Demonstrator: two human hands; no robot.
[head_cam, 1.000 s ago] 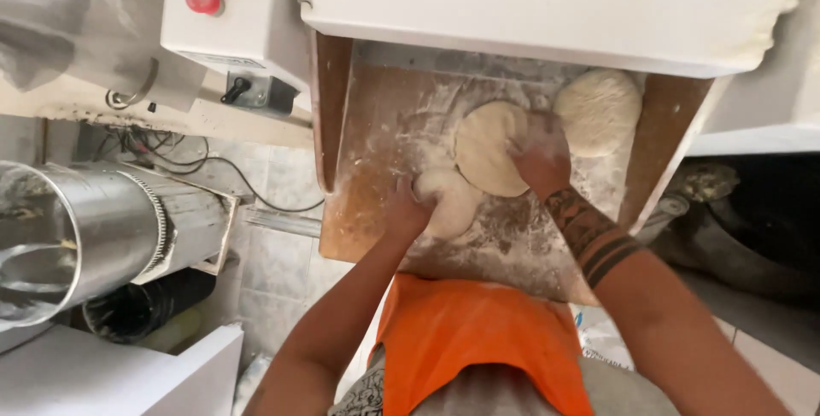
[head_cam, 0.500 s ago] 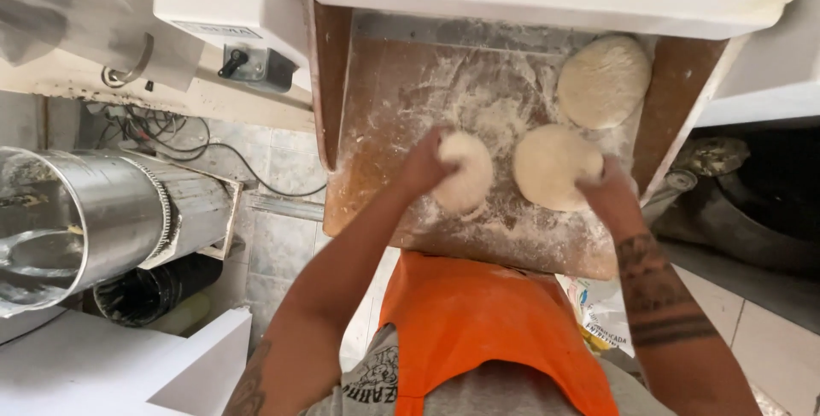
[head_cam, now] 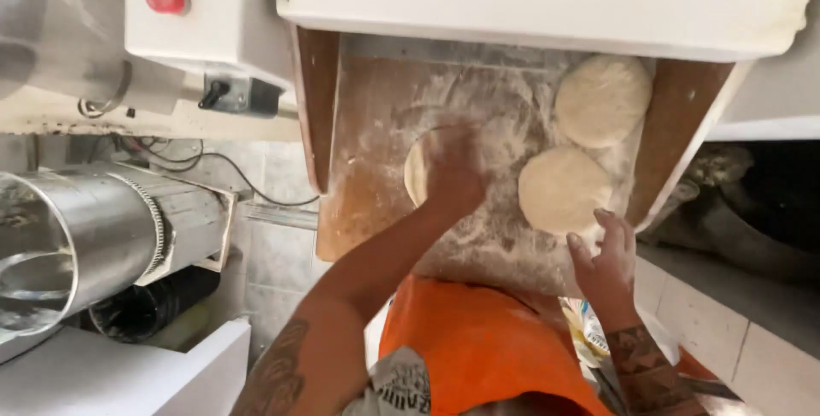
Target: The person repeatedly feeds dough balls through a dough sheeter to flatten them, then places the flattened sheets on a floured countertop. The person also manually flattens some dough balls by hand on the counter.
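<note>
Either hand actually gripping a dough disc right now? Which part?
No clear grip. The left hand lies flat on top of one dough disc, covering most of it. The right hand is open, fingers at the near edge of another disc.

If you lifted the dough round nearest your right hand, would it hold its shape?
Probably not: the dough round is flattened and thin, so it would likely sag and stretch. The flour on the board suggests it would slide rather than stick. Its flat shape means it should not roll.

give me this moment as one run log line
left hand pressing a dough disc | right hand open at near edge of second dough disc | third disc untouched | floured wooden board
</note>
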